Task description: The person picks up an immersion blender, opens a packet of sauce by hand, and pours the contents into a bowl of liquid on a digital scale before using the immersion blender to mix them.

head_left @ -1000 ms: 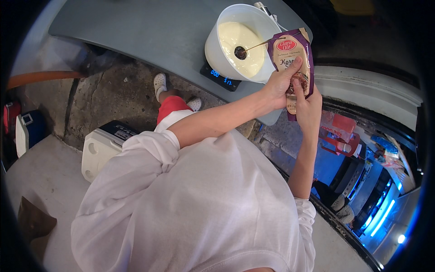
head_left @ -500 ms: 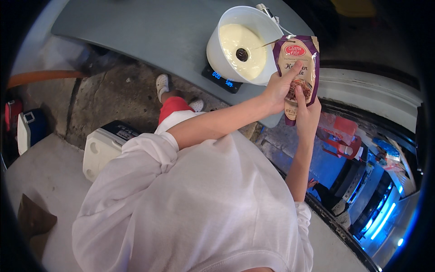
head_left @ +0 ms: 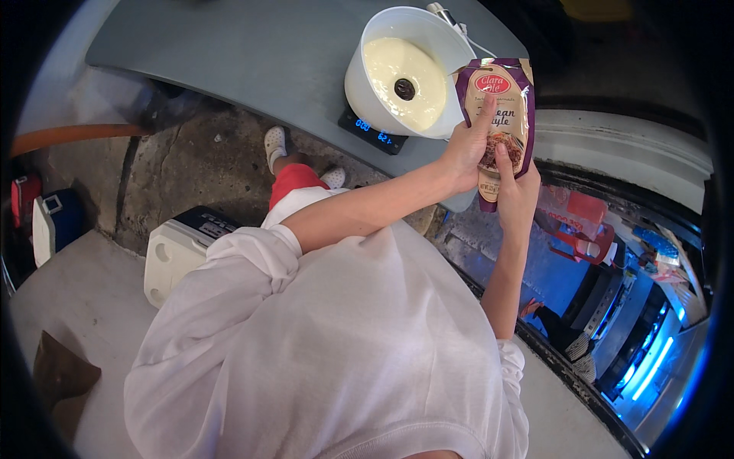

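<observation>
A purple and beige sauce pouch point(head_left: 505, 115) is in both my hands, its top edge beside the rim of a white plastic tub point(head_left: 355, 96). My left hand point(head_left: 465, 153) grips the pouch's left side, thumb laid along the front. My right hand point(head_left: 518, 191) closes round the lower right part, its thumb also on the front. Pale cream-coloured mixture point(head_left: 428, 73) lies in the tub, with a round dark brown pool of sauce point(head_left: 404, 89) near its middle. Under the tub sits a black digital scale point(head_left: 392, 145) with lit blue digits. My fingers behind the pouch are hidden.
Tub and scale stand near the edge of a grey table point(head_left: 245, 46). A silver and white stick-like appliance point(head_left: 446, 15) with a cord lies behind the tub. A white cool box point(head_left: 172, 256) is at left; a red jug-like container point(head_left: 592, 241) is at right.
The thin dark stream between pouch and tub is no longer visible. The pouch and my hands have shifted slightly left. The scale's digits have changed.
</observation>
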Demonstrator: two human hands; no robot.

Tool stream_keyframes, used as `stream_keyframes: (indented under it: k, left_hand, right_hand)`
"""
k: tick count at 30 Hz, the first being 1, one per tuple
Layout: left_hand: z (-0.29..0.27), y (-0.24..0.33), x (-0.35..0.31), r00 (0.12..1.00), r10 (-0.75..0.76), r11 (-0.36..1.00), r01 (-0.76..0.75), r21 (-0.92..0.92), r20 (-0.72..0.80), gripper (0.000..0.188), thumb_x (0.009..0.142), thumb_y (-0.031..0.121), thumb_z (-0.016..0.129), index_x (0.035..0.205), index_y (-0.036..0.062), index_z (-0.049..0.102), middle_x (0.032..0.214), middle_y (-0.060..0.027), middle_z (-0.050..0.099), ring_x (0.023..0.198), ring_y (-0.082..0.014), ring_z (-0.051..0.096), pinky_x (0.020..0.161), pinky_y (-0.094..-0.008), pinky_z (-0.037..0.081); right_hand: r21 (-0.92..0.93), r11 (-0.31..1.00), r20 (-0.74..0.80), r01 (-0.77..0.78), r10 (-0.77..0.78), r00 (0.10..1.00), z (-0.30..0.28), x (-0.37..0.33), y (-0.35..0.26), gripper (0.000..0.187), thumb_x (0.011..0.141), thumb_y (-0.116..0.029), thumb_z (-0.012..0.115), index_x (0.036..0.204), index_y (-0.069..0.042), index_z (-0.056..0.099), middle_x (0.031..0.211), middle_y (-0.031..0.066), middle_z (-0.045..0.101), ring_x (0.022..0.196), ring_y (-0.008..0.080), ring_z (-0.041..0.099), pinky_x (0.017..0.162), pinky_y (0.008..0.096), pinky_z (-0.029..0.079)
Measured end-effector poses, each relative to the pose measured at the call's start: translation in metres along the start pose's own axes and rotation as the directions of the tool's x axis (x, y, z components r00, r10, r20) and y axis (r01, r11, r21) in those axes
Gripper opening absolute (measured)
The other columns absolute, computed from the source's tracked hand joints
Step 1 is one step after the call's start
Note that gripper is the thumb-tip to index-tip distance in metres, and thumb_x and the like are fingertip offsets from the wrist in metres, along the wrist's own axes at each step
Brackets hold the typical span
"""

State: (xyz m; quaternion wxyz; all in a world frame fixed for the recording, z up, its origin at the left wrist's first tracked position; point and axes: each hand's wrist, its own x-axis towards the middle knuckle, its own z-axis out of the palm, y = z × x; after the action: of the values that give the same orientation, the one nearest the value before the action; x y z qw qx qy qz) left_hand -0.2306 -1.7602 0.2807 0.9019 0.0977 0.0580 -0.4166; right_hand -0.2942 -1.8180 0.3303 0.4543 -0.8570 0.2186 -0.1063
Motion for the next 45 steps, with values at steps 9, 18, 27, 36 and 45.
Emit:
stream_keyframes:
  k: [9, 18, 27, 36, 45]
  left_hand:
    - [-0.001, 0.000, -0.003, 1.000, -0.018, 0.995, 0.020, -0.093, 0.014, 0.054, 0.074, 0.055, 0.053, 0.099, 0.0069, 0.050, 0.086, -0.0035, 0.057, 0.077, -0.0129, 0.057, 0.067, -0.0285, 0.050]
    - [-0.002, 0.002, -0.007, 0.998, -0.055, 0.994, 0.054, -0.094, -0.004, 0.051, 0.076, 0.055, 0.048, 0.098, 0.0089, 0.053, 0.087, -0.0031, 0.058, 0.079, -0.0127, 0.057, 0.070, -0.0286, 0.049]
    - [-0.008, 0.000, -0.005, 0.999, -0.043, 0.995, 0.045, -0.087, 0.019, 0.050, 0.076, 0.054, 0.049, 0.098, 0.0092, 0.054, 0.087, -0.0034, 0.059, 0.077, -0.0124, 0.057, 0.068, -0.0279, 0.049]
    - [0.002, 0.006, -0.011, 0.997, 0.072, 0.997, -0.072, -0.009, 0.000, 0.050, 0.081, 0.048, 0.049, 0.102, 0.0025, 0.046, 0.093, -0.0069, 0.055, 0.081, -0.0144, 0.056, 0.069, -0.0285, 0.048]
    - [-0.028, -0.002, -0.036, 0.898, 0.439, 0.791, -0.392, 0.470, 0.010, 0.029, 0.091, 0.027, 0.038, 0.101, -0.0009, 0.040, 0.093, -0.0098, 0.051, 0.083, -0.0124, 0.049, 0.073, -0.0269, 0.041]
  right_hand:
    - [-0.054, 0.998, -0.002, 0.039, -0.039, 0.999, 0.002, -0.003, -0.005, 0.026, 0.085, -0.017, 0.054, 0.098, 0.006, 0.055, 0.088, 0.0088, 0.060, 0.080, 0.0098, 0.052, 0.072, 0.0246, 0.042]
    - [-0.102, 0.994, -0.012, 0.047, -0.049, 0.999, 0.006, -0.006, -0.010, 0.026, 0.085, -0.017, 0.053, 0.098, 0.006, 0.054, 0.086, 0.0100, 0.061, 0.078, 0.0107, 0.053, 0.071, 0.0252, 0.042]
    - [-0.105, 0.993, -0.022, 0.046, -0.049, 0.999, 0.009, -0.008, -0.009, 0.026, 0.085, -0.018, 0.054, 0.097, 0.005, 0.055, 0.087, 0.0092, 0.061, 0.079, 0.0103, 0.053, 0.071, 0.0248, 0.042]
    - [0.037, 0.999, -0.053, 0.019, -0.017, 0.998, 0.008, -0.011, 0.000, 0.029, 0.085, -0.018, 0.053, 0.101, 0.006, 0.054, 0.094, 0.0088, 0.059, 0.084, 0.0111, 0.052, 0.075, 0.0250, 0.041]
    - [0.284, 0.959, -0.048, -0.013, 0.028, 0.998, 0.015, -0.013, 0.029, 0.032, 0.088, -0.020, 0.048, 0.105, 0.007, 0.050, 0.100, 0.0086, 0.055, 0.089, 0.0114, 0.050, 0.077, 0.0256, 0.040]
